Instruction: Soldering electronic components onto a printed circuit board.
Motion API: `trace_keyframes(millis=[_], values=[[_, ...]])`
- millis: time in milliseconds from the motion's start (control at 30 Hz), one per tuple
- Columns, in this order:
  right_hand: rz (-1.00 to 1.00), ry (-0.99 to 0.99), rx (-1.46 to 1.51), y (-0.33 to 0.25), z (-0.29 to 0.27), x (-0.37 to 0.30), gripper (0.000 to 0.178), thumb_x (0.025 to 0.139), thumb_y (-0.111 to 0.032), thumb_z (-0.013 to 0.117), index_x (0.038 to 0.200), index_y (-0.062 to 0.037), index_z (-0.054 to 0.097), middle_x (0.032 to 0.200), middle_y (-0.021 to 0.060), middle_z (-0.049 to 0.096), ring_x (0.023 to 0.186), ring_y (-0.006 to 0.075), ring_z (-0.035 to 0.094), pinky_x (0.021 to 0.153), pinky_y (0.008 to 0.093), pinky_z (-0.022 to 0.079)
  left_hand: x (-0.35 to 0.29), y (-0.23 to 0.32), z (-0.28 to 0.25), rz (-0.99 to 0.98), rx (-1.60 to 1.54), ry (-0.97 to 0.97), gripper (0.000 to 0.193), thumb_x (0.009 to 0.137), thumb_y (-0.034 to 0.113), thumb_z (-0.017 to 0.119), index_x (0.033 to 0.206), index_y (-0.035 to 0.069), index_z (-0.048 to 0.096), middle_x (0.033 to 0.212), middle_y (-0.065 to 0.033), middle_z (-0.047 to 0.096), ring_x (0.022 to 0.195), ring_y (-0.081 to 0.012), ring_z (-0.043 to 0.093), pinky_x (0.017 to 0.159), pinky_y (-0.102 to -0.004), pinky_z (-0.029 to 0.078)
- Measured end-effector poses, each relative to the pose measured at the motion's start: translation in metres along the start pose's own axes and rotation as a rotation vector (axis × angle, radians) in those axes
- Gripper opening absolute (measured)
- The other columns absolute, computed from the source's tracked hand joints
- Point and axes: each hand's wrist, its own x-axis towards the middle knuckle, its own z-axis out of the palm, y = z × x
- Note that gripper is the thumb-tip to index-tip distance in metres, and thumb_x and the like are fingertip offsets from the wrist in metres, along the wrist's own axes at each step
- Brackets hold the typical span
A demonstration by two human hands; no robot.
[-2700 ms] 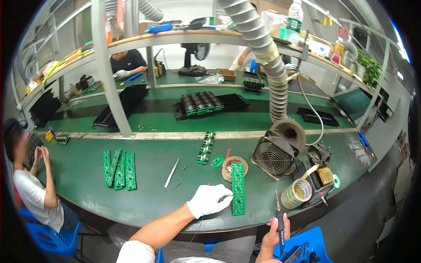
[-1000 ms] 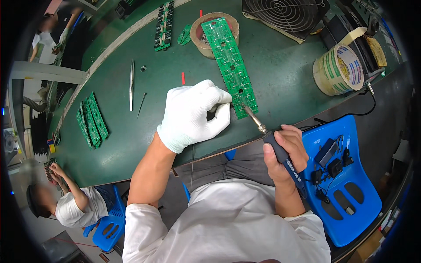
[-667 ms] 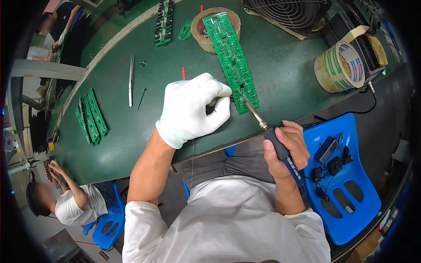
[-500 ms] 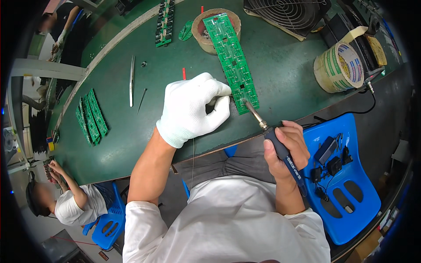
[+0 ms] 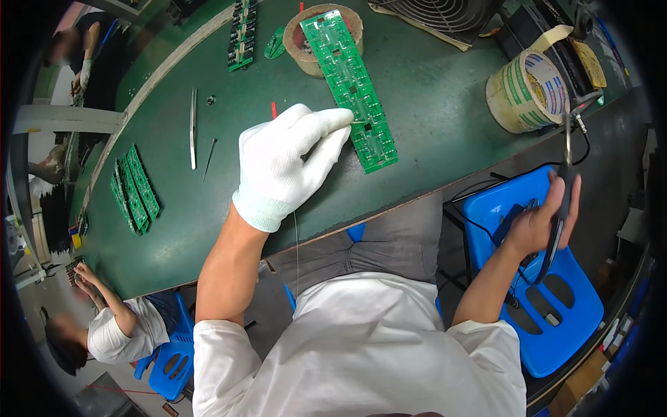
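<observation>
My left hand (image 5: pixel 288 163), in a white knitted glove, is closed in a pinch on thin solder wire (image 5: pixel 297 254). The wire trails down below the glove, and a short end sticks out past the fingertips over a long green circuit board (image 5: pixel 352 90). That board slants across the table, its far end resting on the rim of a round pot (image 5: pixel 303 58). Away to the right, my bare right hand (image 5: pixel 536 226) grips a dark-handled soldering iron (image 5: pixel 560 215). Its metal tip points up beside the tape roll (image 5: pixel 500 104), apart from the board.
Tweezers (image 5: pixel 193 132) and a thin pin (image 5: pixel 209 160) lie left of my glove. Several green boards (image 5: pixel 142 187) rest farther left. A fan grille (image 5: pixel 445 14) stands at the back. A blue chair (image 5: pixel 570 326) is at right; another person (image 5: pixel 128 323) sits at lower left.
My right hand has swung the soldering iron off the board, to the right and up beside the tape roll. My left fingertips have moved slightly up and left along the board.
</observation>
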Motion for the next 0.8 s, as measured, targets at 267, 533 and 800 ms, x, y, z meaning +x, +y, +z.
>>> trace_keyframes(millis=[267, 533, 800], values=[[0.081, -0.617, 0.183, -0.052, 0.003, -0.047, 0.031, 0.078, -0.005, 0.071, 0.108, 0.0018, 0.067, 0.085, 0.0159, 0.069, 0.067, 0.0229, 0.063, 0.065, 0.0321, 0.053, 0.0, 0.01, -0.002, 0.041, -0.031, -0.109, 0.017, 0.07, 0.001, 0.07, 0.084, 0.01, 0.072, 0.062, 0.0014, 0.053, 0.046, -0.0144, 0.043, 0.047, -0.0275, 0.035], [0.067, -0.777, 0.168, -0.067, 0.025, -0.057, 0.025, 0.072, -0.003, 0.077, 0.095, 0.0034, 0.07, 0.068, 0.0111, 0.068, 0.056, 0.0215, 0.061, 0.058, 0.0282, 0.051, -0.002, 0.011, 0.006, 0.063, -0.038, -0.15, 0.016, 0.067, 0.001, 0.07, 0.081, 0.011, 0.07, 0.062, 0.001, 0.053, 0.046, -0.0159, 0.043, 0.046, -0.0281, 0.035], [0.065, -0.792, 0.177, -0.063, 0.026, -0.062, 0.026, 0.071, -0.003, 0.077, 0.095, 0.0035, 0.071, 0.069, 0.0112, 0.068, 0.056, 0.021, 0.06, 0.058, 0.0279, 0.05, -0.002, 0.011, 0.006, 0.071, -0.039, -0.154, 0.017, 0.067, 0.002, 0.07, 0.082, 0.011, 0.07, 0.063, 0.0006, 0.054, 0.046, -0.0164, 0.043, 0.046, -0.0284, 0.035]])
